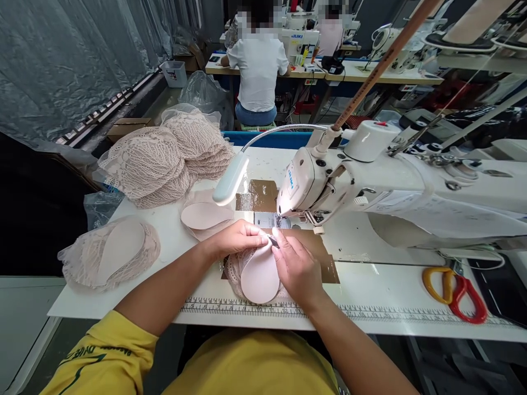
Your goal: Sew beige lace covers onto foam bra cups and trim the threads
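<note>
- A lace-edged cup pad [260, 278] is pinched at its tip by the left hand [241, 240] and right hand [300, 267], in front of the sewing machine [391, 178].
- A small dark thing [273, 241] is seen between them.
- Lace pieces [150, 159] are piled left of the sewing machine.

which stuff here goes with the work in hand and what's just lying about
Likely the job:
- pad, left hand holding it, right hand at its tip
- lace under it
- sewing machine
- lit lamp
- lace pile

Apparently lying about:
- scissors
- plastic bag
- bin
</note>
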Demonstrator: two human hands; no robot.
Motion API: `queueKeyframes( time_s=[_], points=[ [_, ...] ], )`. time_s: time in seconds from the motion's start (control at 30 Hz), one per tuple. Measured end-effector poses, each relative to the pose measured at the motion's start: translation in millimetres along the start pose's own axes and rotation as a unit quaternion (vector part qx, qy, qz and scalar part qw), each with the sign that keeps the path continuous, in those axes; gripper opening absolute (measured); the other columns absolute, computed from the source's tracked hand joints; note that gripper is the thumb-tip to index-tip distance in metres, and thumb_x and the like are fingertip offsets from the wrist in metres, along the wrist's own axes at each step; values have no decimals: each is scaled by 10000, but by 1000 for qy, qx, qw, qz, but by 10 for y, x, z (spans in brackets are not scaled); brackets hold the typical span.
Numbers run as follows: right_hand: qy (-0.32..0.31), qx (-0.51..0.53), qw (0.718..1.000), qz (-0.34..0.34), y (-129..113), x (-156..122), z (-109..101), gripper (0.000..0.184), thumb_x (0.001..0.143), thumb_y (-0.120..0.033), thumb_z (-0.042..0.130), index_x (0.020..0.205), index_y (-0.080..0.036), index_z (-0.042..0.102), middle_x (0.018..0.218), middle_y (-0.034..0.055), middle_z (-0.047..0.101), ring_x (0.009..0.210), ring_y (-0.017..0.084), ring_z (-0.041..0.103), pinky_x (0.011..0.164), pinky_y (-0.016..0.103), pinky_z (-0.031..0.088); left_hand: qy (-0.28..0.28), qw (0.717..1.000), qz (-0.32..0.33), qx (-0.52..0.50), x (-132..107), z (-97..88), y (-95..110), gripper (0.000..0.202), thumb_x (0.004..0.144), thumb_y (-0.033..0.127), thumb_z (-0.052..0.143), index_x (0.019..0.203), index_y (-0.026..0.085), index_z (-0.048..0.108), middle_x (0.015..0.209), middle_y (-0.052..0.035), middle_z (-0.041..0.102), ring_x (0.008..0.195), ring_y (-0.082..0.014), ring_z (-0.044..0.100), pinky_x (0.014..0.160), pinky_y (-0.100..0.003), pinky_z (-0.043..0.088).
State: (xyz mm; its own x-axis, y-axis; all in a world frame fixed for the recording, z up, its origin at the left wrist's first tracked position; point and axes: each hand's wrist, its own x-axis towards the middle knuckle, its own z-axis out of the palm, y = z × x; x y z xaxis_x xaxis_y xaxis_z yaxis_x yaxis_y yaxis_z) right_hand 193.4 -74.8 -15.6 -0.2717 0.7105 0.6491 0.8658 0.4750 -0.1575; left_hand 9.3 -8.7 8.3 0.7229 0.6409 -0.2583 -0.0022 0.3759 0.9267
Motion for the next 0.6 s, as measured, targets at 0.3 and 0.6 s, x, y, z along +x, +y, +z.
queueKeyframes(
  time_s=[0.3,0.6],
  points=[
    [-54,31,998,5,1,7,-15,377,912,-121,463,1272,-138,575,891,74,717,790,185,649,721,285,514,-5,999,8,54,5,-3,10,336,791,391,658,632,107,576,566,33,472,529,-67,401,518,-200,328],
    [-189,220,924,250,286,21,-190,527,820,-309,582,1337,-241,501,1118,73,674,955,212,652,788,349,545,10,997,30,70,49,-71,-28,64,678,122,588,730,126,551,764,-14,579,682,-95,511,625,-192,384]
  ],
)
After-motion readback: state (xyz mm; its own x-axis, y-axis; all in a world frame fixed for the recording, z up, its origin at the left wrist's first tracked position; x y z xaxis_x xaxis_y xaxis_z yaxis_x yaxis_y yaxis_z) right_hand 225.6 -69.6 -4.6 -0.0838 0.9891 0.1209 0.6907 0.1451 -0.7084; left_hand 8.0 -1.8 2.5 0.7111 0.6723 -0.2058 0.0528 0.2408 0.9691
